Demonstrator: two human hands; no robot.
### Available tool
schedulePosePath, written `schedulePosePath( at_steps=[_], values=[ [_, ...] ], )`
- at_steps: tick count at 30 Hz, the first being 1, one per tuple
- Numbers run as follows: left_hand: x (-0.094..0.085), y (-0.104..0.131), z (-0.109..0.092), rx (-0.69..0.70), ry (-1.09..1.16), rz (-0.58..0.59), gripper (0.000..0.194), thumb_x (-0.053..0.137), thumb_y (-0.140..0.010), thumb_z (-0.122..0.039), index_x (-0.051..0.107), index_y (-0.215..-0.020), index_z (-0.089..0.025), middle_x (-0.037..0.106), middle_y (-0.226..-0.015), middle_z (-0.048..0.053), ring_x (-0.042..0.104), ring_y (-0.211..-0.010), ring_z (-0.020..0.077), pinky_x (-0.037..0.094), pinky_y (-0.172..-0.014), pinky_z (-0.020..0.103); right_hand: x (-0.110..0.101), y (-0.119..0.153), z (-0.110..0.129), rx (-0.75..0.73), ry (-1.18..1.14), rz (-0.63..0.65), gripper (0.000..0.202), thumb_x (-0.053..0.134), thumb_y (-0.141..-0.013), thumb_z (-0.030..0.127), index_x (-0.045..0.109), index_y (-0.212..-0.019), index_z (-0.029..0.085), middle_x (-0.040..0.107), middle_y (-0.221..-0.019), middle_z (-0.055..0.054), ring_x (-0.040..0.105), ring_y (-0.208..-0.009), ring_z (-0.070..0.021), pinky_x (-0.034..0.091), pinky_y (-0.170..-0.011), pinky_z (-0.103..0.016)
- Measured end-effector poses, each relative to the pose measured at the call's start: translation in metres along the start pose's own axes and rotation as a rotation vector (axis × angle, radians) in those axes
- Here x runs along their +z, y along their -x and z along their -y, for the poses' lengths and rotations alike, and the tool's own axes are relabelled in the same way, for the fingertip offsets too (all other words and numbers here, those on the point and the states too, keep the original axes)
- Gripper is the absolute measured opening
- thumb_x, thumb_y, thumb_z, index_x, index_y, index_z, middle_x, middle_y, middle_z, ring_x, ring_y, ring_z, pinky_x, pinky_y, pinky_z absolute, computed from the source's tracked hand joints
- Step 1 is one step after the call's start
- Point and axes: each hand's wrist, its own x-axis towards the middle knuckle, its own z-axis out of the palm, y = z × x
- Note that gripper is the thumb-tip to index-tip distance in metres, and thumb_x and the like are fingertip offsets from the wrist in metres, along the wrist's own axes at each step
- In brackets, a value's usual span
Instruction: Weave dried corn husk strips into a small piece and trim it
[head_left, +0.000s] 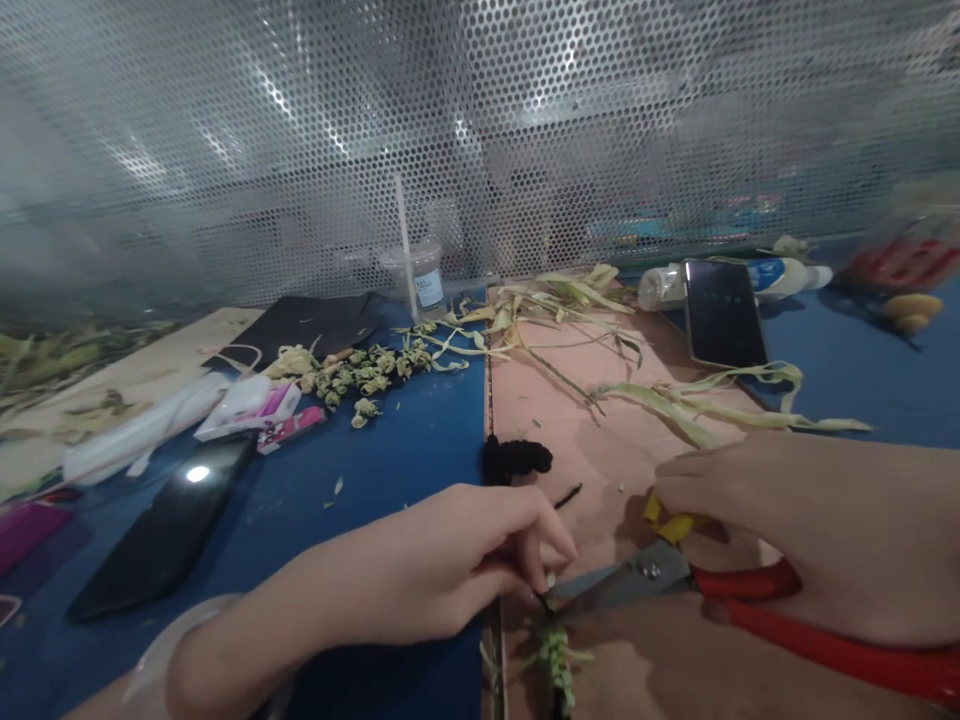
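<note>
My left hand (465, 555) reaches in over the board, thumb and forefinger closed in a pinch on the thin dark end of a small green braided piece (556, 660). That piece runs down toward the bottom edge and looks made of plaited leaf strips. In my right hand (832, 530) are red-handled scissors (649, 568), their blades angled left with the tips at the pinched end. Some yellow tape (671, 522) shows around a right finger. A black fuzzy bundle (521, 458) lies just beyond my left hand, near a short dark strip (568, 495).
Long pale leaf strips (652, 405) lie across the brownish board (555, 400). On the blue surface are a heap of small green knotted pieces (367, 375), a phone (161, 535), a lidded cup with straw (424, 280), another phone (724, 312) and a bottle (787, 277). Perforated metal (480, 130) stands behind.
</note>
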Motion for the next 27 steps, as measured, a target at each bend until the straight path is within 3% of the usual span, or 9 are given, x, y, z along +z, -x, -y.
schedulePosePath(
  at_steps=[4,15,23,27],
  values=[
    [0.001,0.000,-0.001,0.006,0.016,0.002,0.033,0.042,-0.076,0.003,0.051,-0.099,-0.019,0.060,-0.091,0.003,0.060,-0.078,0.0103,0.048,-0.072,0.024,-0.011,-0.005,0.009,-0.020,0.059,0.045,0.006,0.055,-0.067,0.026,0.054,-0.071,0.022,0.055,-0.061,0.000,0.051,-0.051,-0.0152,0.027,-0.043,-0.024],
    [0.001,-0.002,0.000,0.008,0.083,0.000,0.042,0.040,-0.077,0.003,0.052,-0.108,-0.022,0.057,-0.084,0.001,0.057,-0.078,0.0107,0.049,-0.071,0.023,-0.035,-0.016,0.032,-0.055,-0.042,0.179,0.011,0.052,-0.070,0.023,0.060,-0.077,0.024,0.061,-0.066,0.001,0.055,-0.052,-0.0137,0.032,-0.044,-0.024],
    [-0.002,-0.005,0.005,-0.040,0.225,0.014,0.039,0.043,-0.075,0.003,0.053,-0.105,-0.021,0.056,-0.080,-0.001,0.058,-0.080,0.0111,0.049,-0.076,0.027,-0.042,-0.025,0.028,-0.083,-0.033,0.286,0.014,0.052,-0.073,0.025,0.064,-0.079,0.024,0.060,-0.062,0.000,0.056,-0.052,-0.0159,0.035,-0.046,-0.025],
    [-0.004,-0.006,0.006,-0.064,0.287,0.031,0.036,0.044,-0.075,0.002,0.054,-0.102,-0.020,0.057,-0.081,-0.001,0.058,-0.080,0.0110,0.048,-0.077,0.028,-0.043,-0.028,0.027,-0.094,-0.036,0.270,0.013,0.052,-0.073,0.027,0.063,-0.077,0.024,0.057,-0.058,0.000,0.053,-0.046,-0.0147,0.033,-0.044,-0.025]
  ],
)
